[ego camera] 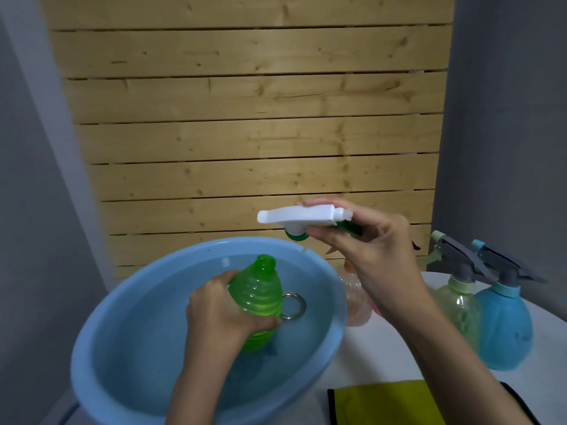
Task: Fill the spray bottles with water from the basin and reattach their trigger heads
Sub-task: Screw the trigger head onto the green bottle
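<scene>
Green bottle over the basin, trigger head held above it.

At lower left the basin (101, 326) holds water; the left hand (221, 314) wraps tight around the green bottle (260, 296) – neck open, tilted over the water. Right of centre the right hand (365, 250) pinches the trigger head (297, 216), fingers closed on it. At the right edge stand a clear bottle (460, 305) and a blue bottle (506, 329), heads on.

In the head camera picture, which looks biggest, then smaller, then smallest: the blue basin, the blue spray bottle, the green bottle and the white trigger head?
1. Blue basin, by far the largest.
2. Blue spray bottle.
3. Green bottle, partly hidden by the left hand, so its place against the blue one is unsure.
4. White trigger head, held in the right hand.
</scene>
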Demonstrator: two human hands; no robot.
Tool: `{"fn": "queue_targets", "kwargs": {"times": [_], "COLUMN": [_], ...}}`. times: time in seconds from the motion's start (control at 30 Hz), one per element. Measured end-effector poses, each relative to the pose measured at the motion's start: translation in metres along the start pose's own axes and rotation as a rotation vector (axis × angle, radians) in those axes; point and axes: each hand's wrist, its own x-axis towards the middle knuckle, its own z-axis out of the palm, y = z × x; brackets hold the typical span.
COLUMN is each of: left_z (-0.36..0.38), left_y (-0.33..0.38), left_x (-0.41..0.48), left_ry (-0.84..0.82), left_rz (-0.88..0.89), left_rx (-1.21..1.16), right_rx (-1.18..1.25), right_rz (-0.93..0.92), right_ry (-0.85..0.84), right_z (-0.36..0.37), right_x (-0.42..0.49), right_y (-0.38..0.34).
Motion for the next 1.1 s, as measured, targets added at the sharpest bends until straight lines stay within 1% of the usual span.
{"fn": "queue_targets", "kwargs": {"times": [0.23, 0.4, 0.6, 0.8, 1.0, 1.1], "left_z": [-0.010, -0.015, -0.015, -0.015, -0.016, -0.017], "left_y": [-0.014, -0.022, -0.022, -0.021, -0.022, -0.024], "left_x": [0.011, 0.012, 0.011, 0.010, 0.009, 0.009], "left_ry": [0.036, 0.028, 0.030, 0.026, 0.034, 0.038], "left_rz": [-0.032, -0.070, -0.059, -0.057, -0.085, -0.099], "left_rx": [0.056, 0.064, 0.059, 0.056, 0.047, 0.066], "right_rx": [0.069, 0.142, 0.215, 0.205, 0.246, 0.311], "right_rz": [-0.003, -0.054, -0.087, -0.077, -0.067, -0.028], "right_ry": [0.020, 0.014, -0.068, -0.105, -0.036, 0.056], "right_z": [0.014, 0.029, 0.048, 0.053, 0.051, 0.049], "right_x": [0.003, 0.005, 0.003, 0.002, 0.004, 0.006], "right_y": [0.002, -0.009, -0.015, -0.013, -0.012, -0.007]}}
